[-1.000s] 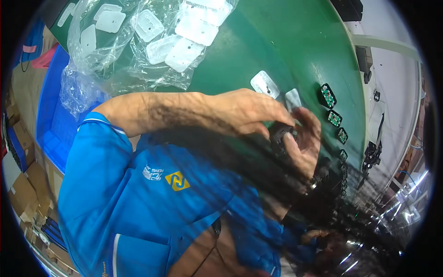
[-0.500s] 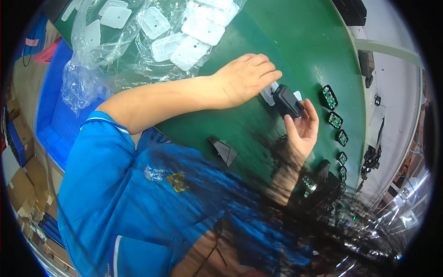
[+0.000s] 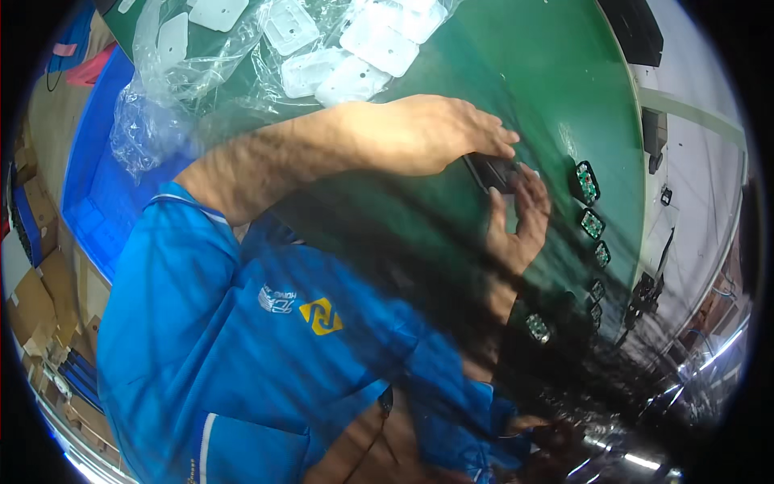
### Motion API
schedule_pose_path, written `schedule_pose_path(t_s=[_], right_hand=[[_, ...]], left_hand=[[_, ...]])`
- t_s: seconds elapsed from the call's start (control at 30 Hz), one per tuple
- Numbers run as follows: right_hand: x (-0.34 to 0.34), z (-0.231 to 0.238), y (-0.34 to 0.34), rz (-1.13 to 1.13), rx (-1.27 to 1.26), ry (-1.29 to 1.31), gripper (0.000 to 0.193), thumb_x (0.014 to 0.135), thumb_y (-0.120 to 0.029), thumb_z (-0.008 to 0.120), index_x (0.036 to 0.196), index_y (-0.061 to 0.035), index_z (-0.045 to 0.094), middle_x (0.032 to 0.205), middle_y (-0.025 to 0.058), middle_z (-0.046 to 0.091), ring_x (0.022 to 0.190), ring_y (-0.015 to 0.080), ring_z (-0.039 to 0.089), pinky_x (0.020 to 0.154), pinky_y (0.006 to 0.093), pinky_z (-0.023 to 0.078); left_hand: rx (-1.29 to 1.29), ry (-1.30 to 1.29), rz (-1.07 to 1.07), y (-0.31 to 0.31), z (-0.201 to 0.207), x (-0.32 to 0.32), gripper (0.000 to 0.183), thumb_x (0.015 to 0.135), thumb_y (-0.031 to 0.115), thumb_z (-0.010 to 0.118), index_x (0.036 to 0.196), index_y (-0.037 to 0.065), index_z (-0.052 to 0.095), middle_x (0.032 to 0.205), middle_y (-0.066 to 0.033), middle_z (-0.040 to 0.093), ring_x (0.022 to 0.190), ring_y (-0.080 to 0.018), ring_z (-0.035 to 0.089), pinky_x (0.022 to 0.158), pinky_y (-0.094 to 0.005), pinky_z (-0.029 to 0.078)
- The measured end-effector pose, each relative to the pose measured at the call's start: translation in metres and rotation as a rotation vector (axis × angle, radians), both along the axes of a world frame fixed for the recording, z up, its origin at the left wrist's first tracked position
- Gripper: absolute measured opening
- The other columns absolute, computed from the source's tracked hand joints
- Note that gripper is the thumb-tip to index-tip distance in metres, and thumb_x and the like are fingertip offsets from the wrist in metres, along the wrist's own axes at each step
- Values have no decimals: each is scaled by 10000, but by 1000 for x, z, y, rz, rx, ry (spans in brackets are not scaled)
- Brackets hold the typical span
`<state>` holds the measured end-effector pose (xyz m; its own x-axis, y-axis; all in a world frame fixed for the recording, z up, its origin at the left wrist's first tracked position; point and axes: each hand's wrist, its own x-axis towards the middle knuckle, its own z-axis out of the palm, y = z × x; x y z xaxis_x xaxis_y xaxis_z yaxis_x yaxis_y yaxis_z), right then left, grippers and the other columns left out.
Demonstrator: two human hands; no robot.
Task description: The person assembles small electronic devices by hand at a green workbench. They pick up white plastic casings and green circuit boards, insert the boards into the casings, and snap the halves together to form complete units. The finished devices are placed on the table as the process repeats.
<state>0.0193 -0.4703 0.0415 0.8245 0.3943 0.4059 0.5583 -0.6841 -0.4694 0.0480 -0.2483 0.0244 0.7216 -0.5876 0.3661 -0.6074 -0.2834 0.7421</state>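
Both of my hands meet over a small black plastic housing (image 3: 490, 173) above the green table. My left hand (image 3: 451, 133) reaches across from the left, its fingers closed over the housing's upper side. From below, my right hand (image 3: 520, 218) grips the lower right end between thumb and fingers. The fingers cover much of the housing, and dark strands of hair blur the area around the right forearm. Closest to my right hand stands a row of black shells with green circuit boards (image 3: 587, 183), running down the table's right side.
Translucent white plastic plates (image 3: 379, 39) lie on and in a clear plastic bag (image 3: 189, 85) at the far left. A blue bin (image 3: 85, 181) sits beside the table (image 3: 556, 64). Past the table's right edge are dark boxes (image 3: 655, 137) on a pale surface.
My left hand has moved right and closed over the housing, and the right fingers have drawn in around it. The pale piece by the housing is hidden now. The whole view has shifted slightly.
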Motion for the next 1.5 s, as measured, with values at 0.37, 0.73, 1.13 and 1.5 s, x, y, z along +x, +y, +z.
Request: schedule_pose_path(t_s=[0.37, 0.73, 1.13, 1.5], right_hand=[[3, 1, 2, -3, -47, 25, 413, 783, 31, 673, 1181, -72, 627, 1162, 119, 576, 1053, 260, 571, 896, 355, 470], [-10, 2, 9, -44, -282, -69, 449, 773, 25, 676, 1205, -85, 616, 1176, 189, 557, 1009, 328, 583, 850, 387, 487], [4, 16, -4, 96, -198, -14, 370, 738, -11, 681, 1099, -64, 618, 1086, 116, 586, 959, 295, 580, 794, 380, 493], [11, 28, -7, 105, -93, 168, 273, 776, -74, 685, 1045, -50, 642, 1039, 105, 632, 934, 276, 598, 790, 366, 489]], left_hand=[[101, 30, 11, 1, -5, 3, 559, 776, -86, 471, 1314, 59, 507, 1362, -119, 498, 1293, -282, 432, 1091, -410, 334], [398, -266, 175, -10, -3, -14, 486, 835, 82, 491, 1320, 114, 517, 1410, -15, 464, 1321, -214, 404, 1105, -401, 307], [354, -312, 114, 0, 1, -13, 556, 798, -5, 524, 1332, 145, 493, 1403, -15, 471, 1300, -209, 436, 1070, -408, 359], [344, -268, 84, -3, -2, -12, 647, 736, -71, 519, 1336, 168, 503, 1411, 1, 464, 1304, -200, 435, 1079, -411, 347]])
